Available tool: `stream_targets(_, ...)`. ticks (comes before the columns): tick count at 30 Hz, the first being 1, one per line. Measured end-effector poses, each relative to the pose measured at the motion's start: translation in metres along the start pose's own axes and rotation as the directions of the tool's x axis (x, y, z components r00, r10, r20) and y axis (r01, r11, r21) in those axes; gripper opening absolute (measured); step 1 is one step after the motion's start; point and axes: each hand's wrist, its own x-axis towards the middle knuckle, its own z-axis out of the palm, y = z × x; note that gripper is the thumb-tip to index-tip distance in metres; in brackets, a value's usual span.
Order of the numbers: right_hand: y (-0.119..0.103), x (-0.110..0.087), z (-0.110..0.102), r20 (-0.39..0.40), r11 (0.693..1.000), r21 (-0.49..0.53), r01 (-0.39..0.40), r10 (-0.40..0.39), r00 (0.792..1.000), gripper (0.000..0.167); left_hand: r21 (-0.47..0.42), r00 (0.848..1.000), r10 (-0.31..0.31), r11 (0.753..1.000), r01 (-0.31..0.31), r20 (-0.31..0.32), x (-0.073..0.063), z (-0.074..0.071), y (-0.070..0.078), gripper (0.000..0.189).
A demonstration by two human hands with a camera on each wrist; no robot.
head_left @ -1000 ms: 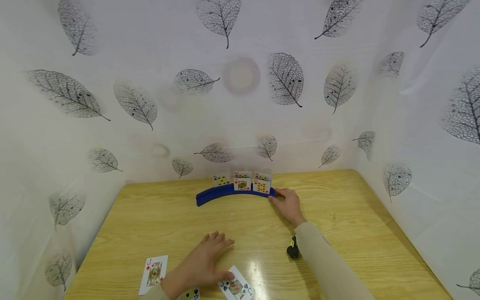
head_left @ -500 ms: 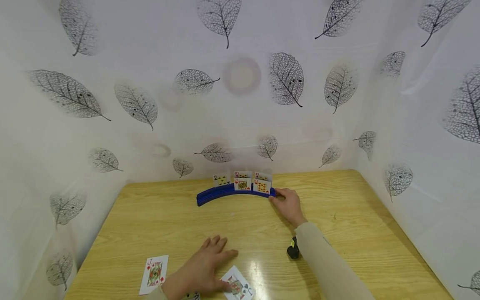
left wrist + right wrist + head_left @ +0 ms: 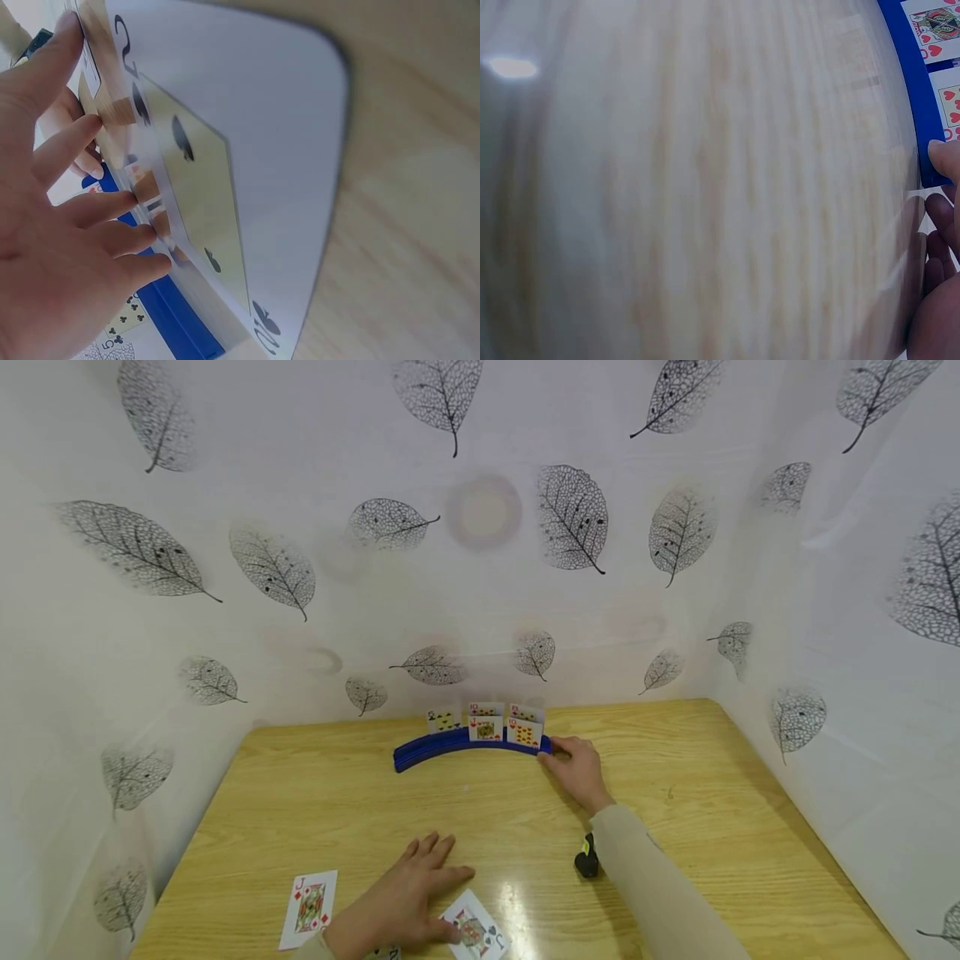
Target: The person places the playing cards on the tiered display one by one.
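A blue rack (image 3: 431, 746) stands at the back of a wooden desk (image 3: 720, 793), five upright cards (image 3: 525, 733) in it. The right hand (image 3: 576, 770) has its grip clamped on the rack's right end. Nearer, the left hand (image 3: 408, 897) hovers with fingers spread apart, thumb over the edge of a jack of spades (image 3: 483, 927). A two of spades (image 3: 277, 120) lies partly hidden below it; a jack of diamonds (image 3: 309, 908) lies to its left. Leaf-patterned sheeting (image 3: 480, 602) surrounds the desk.

The right sleeve (image 3: 660, 877) is beige; the left cuff (image 3: 312, 949) matches.
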Motion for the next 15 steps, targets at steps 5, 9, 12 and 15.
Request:
stream_targets(5,-0.0004,-0.0003,0.0001,-0.001,1.000,-0.002,0.002,-0.002,1.000,0.044,-0.019,1.000,-0.012,1.000,0.012,-0.012,0.0020,-0.0009,0.0017,0.074)
stream_targets(9,0.0001,0.0000,0.0006,-0.002,1.000,-0.004,0.005,-0.005,1.000,0.043,-0.036,1.000,-0.008,0.999,0.007,-0.019,0.0036,-0.0013,0.0018,0.072)
stream_targets(12,0.0010,0.0001,0.0008,-0.004,1.000,-0.004,0.007,-0.007,1.000,0.043,-0.041,1.000,-0.008,0.999,0.007,-0.023,0.0041,-0.0014,0.0019,0.070)
stream_targets(15,0.0015,0.0000,0.0008,-0.005,1.000,-0.003,0.008,-0.008,1.000,0.043,-0.040,0.999,-0.017,0.999,0.016,-0.029,0.0042,-0.0022,0.0030,0.067)
